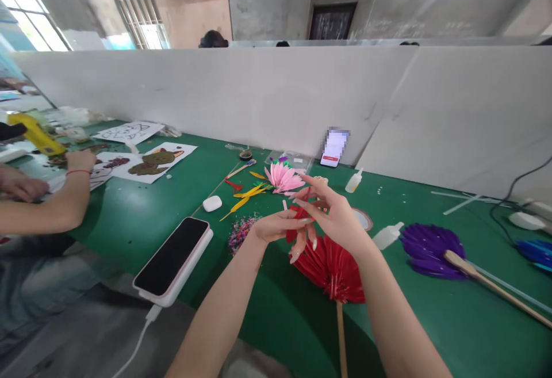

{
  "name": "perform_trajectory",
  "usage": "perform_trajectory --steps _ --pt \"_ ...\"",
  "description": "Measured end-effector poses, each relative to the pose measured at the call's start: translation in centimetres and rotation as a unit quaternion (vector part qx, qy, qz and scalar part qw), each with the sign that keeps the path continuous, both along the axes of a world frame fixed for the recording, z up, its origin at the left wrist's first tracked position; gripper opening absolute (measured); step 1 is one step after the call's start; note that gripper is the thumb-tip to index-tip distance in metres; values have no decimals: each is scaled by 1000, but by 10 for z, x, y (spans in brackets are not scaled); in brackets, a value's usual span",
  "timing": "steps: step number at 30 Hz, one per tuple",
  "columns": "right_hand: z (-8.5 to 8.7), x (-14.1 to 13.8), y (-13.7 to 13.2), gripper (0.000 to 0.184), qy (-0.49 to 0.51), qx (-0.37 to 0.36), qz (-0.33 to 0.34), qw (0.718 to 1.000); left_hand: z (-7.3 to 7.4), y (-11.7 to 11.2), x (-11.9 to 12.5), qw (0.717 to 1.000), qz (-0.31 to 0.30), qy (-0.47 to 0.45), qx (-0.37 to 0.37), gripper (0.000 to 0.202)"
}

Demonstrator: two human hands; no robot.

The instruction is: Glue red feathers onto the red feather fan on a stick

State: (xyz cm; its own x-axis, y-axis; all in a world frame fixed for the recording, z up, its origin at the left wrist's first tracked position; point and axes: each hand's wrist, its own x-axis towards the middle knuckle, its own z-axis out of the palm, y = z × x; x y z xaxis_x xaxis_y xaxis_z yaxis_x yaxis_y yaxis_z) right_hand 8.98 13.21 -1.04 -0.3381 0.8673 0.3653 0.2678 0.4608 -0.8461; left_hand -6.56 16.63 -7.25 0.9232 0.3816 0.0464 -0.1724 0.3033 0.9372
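My left hand and my right hand meet above a green table, both pinching a small red feather between their fingertips. Just below them lies a red feather fan on a wooden stick. A pink feather flower lies a little beyond my hands. Loose yellow feathers and a pile of coloured beads sit to the left of my left hand.
A phone on a white power bank lies at the near left edge. A purple feather fan, two glue bottles, a propped phone and a white earbud case are around. Another person's arms work at left. A white partition bounds the back.
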Motion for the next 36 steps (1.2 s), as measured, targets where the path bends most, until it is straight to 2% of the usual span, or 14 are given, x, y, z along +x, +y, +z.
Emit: perform_trajectory --steps 4,7,11,15,26,36 --pt "3 5 -7 41 -11 -9 43 999 4 -2 -7 999 -21 43 7 43" --pt "2 9 -8 38 -40 6 30 999 6 -3 -10 996 -24 85 21 43" --pt "-1 11 -6 38 -51 24 18 998 9 -3 -11 995 3 92 41 41" --pt "-2 9 -5 36 -48 26 12 998 11 -5 -12 993 9 116 32 43" --pt "-5 8 -5 25 -36 22 -6 999 10 -4 -10 993 11 105 53 45" --pt "-7 8 -4 24 -53 19 -21 998 7 -3 -11 994 11 89 57 43"
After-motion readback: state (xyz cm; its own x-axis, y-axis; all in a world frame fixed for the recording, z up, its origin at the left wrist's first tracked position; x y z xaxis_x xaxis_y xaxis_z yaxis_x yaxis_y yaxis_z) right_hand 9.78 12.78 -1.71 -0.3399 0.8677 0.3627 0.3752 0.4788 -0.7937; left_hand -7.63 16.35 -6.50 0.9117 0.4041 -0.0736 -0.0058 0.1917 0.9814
